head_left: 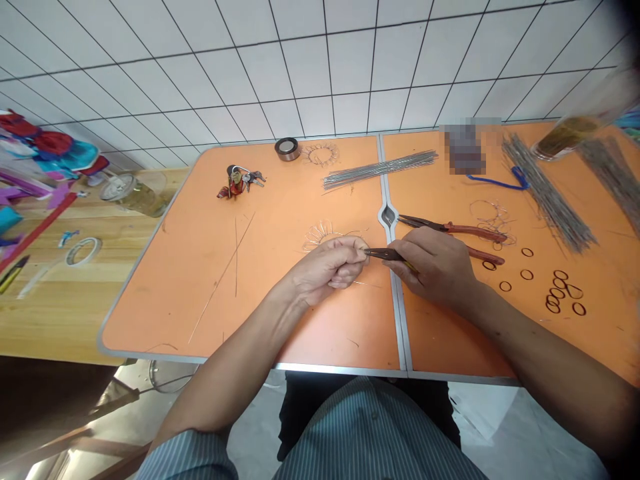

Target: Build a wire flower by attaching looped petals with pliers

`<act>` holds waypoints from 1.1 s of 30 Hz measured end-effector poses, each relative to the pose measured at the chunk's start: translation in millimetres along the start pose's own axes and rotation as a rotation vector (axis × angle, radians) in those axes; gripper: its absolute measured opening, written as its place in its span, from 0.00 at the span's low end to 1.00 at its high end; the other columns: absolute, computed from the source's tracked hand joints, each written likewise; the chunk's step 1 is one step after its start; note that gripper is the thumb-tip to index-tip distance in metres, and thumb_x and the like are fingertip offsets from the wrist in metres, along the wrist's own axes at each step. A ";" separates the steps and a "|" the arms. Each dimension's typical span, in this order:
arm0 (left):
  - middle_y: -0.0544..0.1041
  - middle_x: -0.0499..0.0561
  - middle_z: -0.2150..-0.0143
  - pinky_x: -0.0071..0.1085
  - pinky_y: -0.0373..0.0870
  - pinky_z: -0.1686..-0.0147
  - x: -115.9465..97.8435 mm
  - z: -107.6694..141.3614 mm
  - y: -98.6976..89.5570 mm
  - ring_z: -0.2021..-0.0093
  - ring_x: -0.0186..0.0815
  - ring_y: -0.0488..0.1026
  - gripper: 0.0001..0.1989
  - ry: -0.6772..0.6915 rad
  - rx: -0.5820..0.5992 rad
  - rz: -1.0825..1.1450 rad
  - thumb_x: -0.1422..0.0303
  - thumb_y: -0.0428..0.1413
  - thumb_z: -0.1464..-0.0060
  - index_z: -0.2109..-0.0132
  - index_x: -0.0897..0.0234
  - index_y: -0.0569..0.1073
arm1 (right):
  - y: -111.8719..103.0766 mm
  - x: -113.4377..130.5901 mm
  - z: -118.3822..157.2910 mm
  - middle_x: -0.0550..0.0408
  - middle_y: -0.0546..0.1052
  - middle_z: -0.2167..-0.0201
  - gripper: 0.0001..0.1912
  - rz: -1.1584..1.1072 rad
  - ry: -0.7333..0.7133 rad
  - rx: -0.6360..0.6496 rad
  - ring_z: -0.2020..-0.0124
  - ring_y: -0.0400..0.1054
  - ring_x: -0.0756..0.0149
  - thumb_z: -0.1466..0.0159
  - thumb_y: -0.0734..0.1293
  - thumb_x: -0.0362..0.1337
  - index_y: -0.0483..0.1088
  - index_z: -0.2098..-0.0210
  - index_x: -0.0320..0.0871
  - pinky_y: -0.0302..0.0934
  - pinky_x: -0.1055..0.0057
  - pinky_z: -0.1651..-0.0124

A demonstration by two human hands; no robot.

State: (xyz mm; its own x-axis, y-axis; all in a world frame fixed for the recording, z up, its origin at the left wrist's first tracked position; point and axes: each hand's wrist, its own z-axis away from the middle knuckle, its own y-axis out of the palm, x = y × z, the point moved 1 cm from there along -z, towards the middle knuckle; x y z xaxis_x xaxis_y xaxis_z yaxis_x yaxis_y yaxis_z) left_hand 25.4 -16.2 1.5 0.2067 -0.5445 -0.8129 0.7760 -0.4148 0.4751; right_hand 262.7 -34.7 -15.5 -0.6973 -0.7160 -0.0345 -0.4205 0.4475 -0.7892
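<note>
One looped wire ring (333,155) looks done, straight wires (380,169) lie unbent, my left hand (334,263) pinches apparently half-looped wire (315,235), right hand (435,263) grips pliers (384,253).

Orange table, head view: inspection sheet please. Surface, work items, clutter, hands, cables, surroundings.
Surface: orange table, metal-edged; wire scraps lying about.
Work items: looped wire, needle-nose pliers, red-handled pliers, wire bundle across the seam, dark rings at right.
Clutter: keys, black tape roll, container of yellowish liquid.
Hands: left hand closed, apparently on the looped wire; right hand closed around the needle-nose pliers.
Cables: thin dark line below the table's near-left edge; cannot tell if a cable.
Surroundings: white tiled wall behind; wooden table at left with jar, white tape roll.
</note>
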 end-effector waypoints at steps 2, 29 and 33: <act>0.58 0.38 0.78 0.20 0.42 0.83 0.1 -0.2 -1.0 0.80 0.23 0.47 0.10 -0.010 0.020 0.024 0.70 0.67 0.48 0.69 0.62 0.72 | 0.0 0.2 -0.3 0.52 0.78 0.69 0.14 -0.001 -0.010 -0.011 0.67 0.70 0.59 0.19 0.65 0.41 0.78 0.59 0.44 0.59 0.60 0.65; 0.88 0.55 0.65 0.24 0.76 0.69 -1.6 -1.5 -12.0 0.70 0.31 0.81 0.16 0.287 -0.321 -0.051 0.62 0.77 0.48 0.61 0.65 0.80 | 6.8 -26.4 1.6 0.51 0.79 0.64 0.10 -0.063 0.053 0.498 0.60 0.72 0.55 0.25 0.73 0.42 0.81 0.61 0.44 0.54 0.60 0.56; 0.89 0.54 0.63 0.25 0.80 0.67 1.8 -2.1 -10.9 0.68 0.32 0.83 0.19 0.281 -0.285 -0.026 0.61 0.79 0.50 0.61 0.66 0.80 | 9.1 -23.1 3.3 0.50 0.81 0.59 0.08 -0.095 0.058 0.497 0.57 0.74 0.55 0.26 0.74 0.41 0.81 0.59 0.43 0.55 0.59 0.55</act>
State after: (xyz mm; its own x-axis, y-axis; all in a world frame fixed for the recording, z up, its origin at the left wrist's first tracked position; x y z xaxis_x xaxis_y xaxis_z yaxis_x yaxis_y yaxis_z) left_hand 18.6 -11.1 -5.8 0.3094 -0.2992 -0.9026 0.9091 -0.1855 0.3731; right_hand 276.9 -15.8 -23.9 -0.7064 -0.7039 0.0748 -0.1664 0.0624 -0.9841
